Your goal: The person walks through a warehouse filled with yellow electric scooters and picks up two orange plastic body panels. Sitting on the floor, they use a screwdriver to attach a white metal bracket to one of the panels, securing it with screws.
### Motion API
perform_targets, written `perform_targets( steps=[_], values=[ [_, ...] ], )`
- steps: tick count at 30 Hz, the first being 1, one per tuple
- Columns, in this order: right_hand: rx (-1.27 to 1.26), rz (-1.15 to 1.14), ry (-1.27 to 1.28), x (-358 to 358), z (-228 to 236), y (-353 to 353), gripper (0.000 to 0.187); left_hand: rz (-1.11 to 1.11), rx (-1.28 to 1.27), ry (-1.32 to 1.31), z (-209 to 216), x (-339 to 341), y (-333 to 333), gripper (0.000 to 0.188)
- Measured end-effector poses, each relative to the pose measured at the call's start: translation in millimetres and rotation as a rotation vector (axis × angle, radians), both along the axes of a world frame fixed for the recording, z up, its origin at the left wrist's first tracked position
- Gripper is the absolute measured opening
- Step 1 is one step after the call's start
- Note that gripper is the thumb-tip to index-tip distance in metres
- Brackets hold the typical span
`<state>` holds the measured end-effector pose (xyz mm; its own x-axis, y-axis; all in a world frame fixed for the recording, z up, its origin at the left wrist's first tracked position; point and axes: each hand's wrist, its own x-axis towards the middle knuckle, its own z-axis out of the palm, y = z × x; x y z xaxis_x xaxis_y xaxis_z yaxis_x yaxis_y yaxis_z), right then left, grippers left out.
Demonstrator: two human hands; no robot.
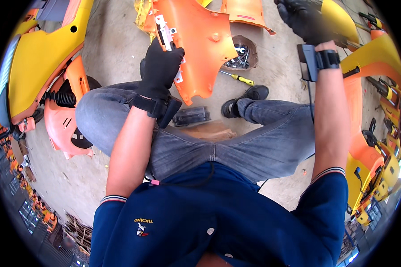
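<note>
My left hand (161, 66), in a black glove, is closed on the edge of a large orange body panel (196, 42). The panel stands tilted between my legs, its inner side with round bosses toward me. White plastic strips (165, 33) run along the gripped edge, just above and below my fingers. Raised at the upper right is my right hand (304, 20), also black-gloved and away from the panel. It is smeared by motion near a yellow panel (338, 20), and its fingers do not show clearly enough to read their hold.
A bowl of metal tools and hardware (241, 53) sits beyond my shoe, with a yellow-handled screwdriver (243, 80) beside it. Between my legs lies a dark plastic case (191, 115) near brown cardboard (209, 130). Yellow-and-orange vehicles stand left (44, 66) and right (365, 164).
</note>
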<state>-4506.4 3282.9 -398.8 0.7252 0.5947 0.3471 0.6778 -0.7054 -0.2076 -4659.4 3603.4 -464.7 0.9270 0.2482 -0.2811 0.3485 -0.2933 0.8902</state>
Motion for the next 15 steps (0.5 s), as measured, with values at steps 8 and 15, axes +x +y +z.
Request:
perform_targets(
  steps=[8,15],
  values=[
    [1.057,-0.303,1.413,10.4,-150.5,7.1,0.027,0.003,-0.054,-0.003,-9.9,-5.9,-1.7,0.028],
    [0.117,0.172,0.651,-8.7,-218.6,-15.5,0.046,-0.109,0.106,-0.061,-3.3,-6.8,-10.6,0.032]
  ],
)
